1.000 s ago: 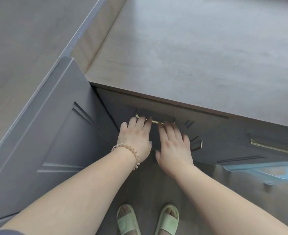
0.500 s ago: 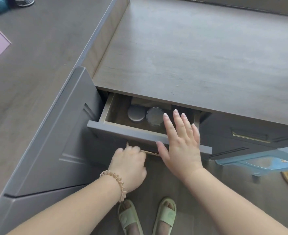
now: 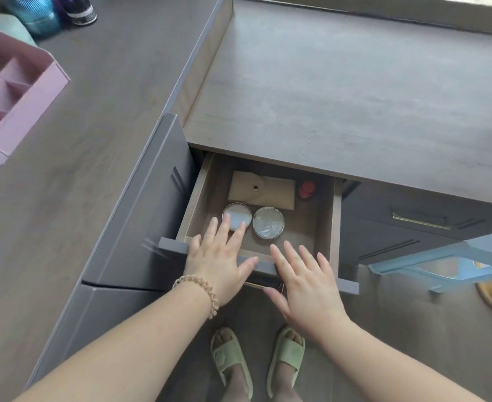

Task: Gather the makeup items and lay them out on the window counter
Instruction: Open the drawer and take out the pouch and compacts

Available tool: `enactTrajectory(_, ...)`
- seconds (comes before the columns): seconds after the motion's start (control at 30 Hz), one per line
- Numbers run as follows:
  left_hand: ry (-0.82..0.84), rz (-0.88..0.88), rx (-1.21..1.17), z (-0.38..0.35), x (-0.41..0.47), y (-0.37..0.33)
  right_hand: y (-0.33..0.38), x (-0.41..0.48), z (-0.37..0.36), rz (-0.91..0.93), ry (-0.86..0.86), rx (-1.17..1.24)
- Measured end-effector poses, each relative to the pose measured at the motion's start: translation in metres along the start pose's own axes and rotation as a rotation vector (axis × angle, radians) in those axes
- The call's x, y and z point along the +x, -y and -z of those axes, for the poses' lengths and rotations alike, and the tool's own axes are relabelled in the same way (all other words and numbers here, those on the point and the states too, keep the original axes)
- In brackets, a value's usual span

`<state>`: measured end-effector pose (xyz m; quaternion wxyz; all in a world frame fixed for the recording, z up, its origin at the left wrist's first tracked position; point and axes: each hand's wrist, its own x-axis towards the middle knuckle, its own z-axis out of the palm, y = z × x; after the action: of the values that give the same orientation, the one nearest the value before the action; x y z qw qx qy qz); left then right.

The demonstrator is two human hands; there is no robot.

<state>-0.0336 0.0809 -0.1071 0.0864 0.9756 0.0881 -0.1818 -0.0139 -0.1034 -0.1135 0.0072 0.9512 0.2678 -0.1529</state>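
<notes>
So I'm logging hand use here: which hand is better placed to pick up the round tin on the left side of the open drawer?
The left hand. Its fingers already overlap the left round tin inside the drawer, while the right hand hovers over the front edge, nearer the other tin.

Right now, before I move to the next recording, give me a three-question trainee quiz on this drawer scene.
1. True or false: the drawer is open.
2. How many round compacts lie inside? A) one B) two C) four
3. Which hand reaches over the left compact?

Key:
1. True.
2. B; the second compact lies beside the first.
3. The left hand; the right hand hovers at the drawer front.
</notes>
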Motion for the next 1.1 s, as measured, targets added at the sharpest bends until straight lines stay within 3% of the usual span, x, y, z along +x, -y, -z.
enactTrajectory(0.37, 0.148, 0.006, 0.050, -0.013, -0.055, 0.004, 0.018, -0.043, -0.013, 0.074, 0.045, 0.024)
enactTrajectory(0.57, 0.335, 0.094, -0.076, 0.010, -0.037, -0.002, 0.015, 0.012, 0.009, -0.086, -0.067, 0.234)
enactTrajectory(0.73, 0.009, 0.187, -0.178, 0.025, 0.045, 0.001, 0.000, 0.081, 0.004, -0.116, 0.039, 0.217)
enactTrajectory(0.9, 0.074, 0.402, -0.381, -0.004, 0.129, 0.003, 0.004, 0.117, -0.026, -0.055, 0.079, 0.111)
enactTrajectory(1.1, -0.033, 0.634, -0.492, -0.039, 0.165, 0.004, -0.001, 0.136, -0.047, -0.078, 0.101, 0.101)
